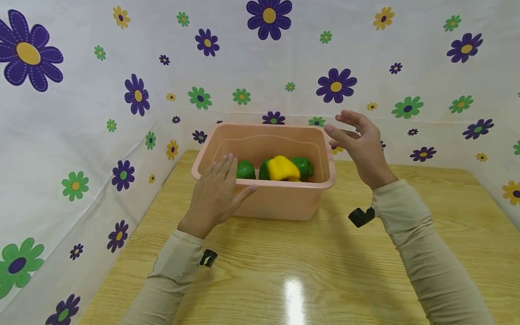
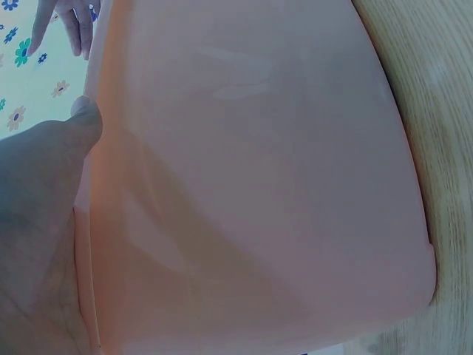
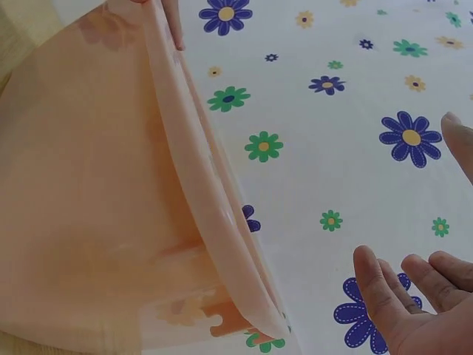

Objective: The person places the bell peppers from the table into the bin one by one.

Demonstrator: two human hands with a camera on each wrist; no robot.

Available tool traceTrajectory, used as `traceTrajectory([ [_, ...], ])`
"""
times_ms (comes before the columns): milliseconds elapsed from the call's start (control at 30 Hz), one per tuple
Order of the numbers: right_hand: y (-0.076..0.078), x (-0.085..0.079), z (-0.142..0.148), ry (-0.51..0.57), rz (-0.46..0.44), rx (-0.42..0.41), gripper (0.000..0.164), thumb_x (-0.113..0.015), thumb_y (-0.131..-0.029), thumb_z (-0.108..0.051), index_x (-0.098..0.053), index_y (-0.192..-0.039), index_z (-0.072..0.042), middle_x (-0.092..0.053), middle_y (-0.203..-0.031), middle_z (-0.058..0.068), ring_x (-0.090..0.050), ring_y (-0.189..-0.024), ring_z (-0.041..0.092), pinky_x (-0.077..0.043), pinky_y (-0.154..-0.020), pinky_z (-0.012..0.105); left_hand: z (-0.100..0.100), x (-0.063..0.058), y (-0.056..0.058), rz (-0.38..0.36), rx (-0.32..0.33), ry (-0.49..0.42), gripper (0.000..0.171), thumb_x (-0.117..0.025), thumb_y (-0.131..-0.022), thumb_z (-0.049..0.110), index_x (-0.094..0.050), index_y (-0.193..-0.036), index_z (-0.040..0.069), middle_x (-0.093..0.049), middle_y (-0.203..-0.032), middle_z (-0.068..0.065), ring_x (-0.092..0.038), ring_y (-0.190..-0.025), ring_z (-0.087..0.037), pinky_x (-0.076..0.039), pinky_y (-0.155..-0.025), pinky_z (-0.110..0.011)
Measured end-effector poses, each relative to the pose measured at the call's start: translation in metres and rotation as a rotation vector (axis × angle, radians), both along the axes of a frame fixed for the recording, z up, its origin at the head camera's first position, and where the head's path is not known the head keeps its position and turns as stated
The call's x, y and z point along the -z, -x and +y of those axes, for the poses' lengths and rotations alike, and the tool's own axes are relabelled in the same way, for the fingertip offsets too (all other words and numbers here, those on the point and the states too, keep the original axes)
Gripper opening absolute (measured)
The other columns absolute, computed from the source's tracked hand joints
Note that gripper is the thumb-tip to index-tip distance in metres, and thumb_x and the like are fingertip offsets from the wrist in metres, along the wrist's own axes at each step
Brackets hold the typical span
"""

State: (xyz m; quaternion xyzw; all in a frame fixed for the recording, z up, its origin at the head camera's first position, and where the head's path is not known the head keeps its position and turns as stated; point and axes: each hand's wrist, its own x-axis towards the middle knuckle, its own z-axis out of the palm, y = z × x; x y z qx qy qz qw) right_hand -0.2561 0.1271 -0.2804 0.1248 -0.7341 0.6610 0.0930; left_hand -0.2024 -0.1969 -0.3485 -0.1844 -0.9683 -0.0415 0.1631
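Note:
A pink plastic bin stands on the table with several bell peppers inside. A yellow bell pepper lies on top, a green bell pepper is at its right, and a round green item sits to the left, partly hidden. My left hand rests over the bin's front left rim with straight fingers; its thumb lies along the rim in the left wrist view. Up in the air past the bin's right end, my right hand holds nothing, its fingers spread and loosely bent.
The wooden table runs under the bin and toward me. Behind it and at the left hangs a white cloth printed with flowers. A black wrist mount sticks out from the right sleeve, another from the left.

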Motion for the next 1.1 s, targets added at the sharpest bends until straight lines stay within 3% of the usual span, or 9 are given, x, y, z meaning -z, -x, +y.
traceTrajectory([
  [567,0.000,-0.006,0.007,0.022,0.025,0.047,0.070,-0.072,-0.096,-0.034,-0.041,-0.150,-0.003,-0.047,-0.146,0.017,-0.054,-0.126,0.028,-0.057,-0.090,0.026,0.001,-0.007,-0.001,0.035,0.020,0.001,0.089,-0.049,-0.100,0.061,-0.035,-0.151,-0.011,-0.037,-0.157,-0.026,-0.034,-0.147,-0.037,-0.024,-0.123,-0.047],
  [733,0.000,-0.005,0.008,0.006,0.026,0.093,0.067,-0.069,-0.097,-0.038,-0.044,-0.149,-0.004,-0.050,-0.143,0.013,-0.054,-0.124,0.025,-0.056,-0.096,0.032,0.000,-0.009,-0.001,-0.041,0.025,-0.008,0.091,-0.044,-0.102,0.063,-0.030,-0.154,-0.010,-0.029,-0.161,-0.026,-0.026,-0.150,-0.038,-0.020,-0.124,-0.049],
  [867,0.002,-0.001,0.007,-0.093,0.054,0.160,0.061,-0.062,-0.102,-0.039,-0.045,-0.150,-0.007,-0.051,-0.146,0.010,-0.054,-0.128,0.025,-0.051,-0.104,0.038,-0.002,-0.014,-0.001,-0.106,0.050,-0.038,0.091,-0.038,-0.103,0.064,-0.024,-0.157,-0.007,-0.019,-0.164,-0.025,-0.016,-0.153,-0.038,-0.017,-0.124,-0.051],
  [967,0.003,0.002,0.006,-0.182,0.062,0.184,0.058,-0.056,-0.104,-0.038,-0.043,-0.152,-0.009,-0.047,-0.152,0.008,-0.048,-0.137,0.027,-0.044,-0.111,0.043,-0.005,-0.022,0.002,-0.073,0.092,-0.079,0.086,-0.041,-0.104,0.060,-0.026,-0.157,-0.006,-0.020,-0.165,-0.024,-0.016,-0.153,-0.038,-0.020,-0.123,-0.052],
  [1100,0.003,0.008,0.003,-0.254,0.025,0.151,0.061,-0.054,-0.105,-0.038,-0.038,-0.157,-0.011,-0.037,-0.160,0.008,-0.037,-0.145,0.032,-0.038,-0.115,0.050,-0.011,-0.035,0.009,0.068,0.155,-0.177,0.074,-0.051,-0.106,0.043,-0.029,-0.155,-0.007,-0.026,-0.163,-0.024,-0.023,-0.151,-0.038,-0.022,-0.123,-0.052],
])
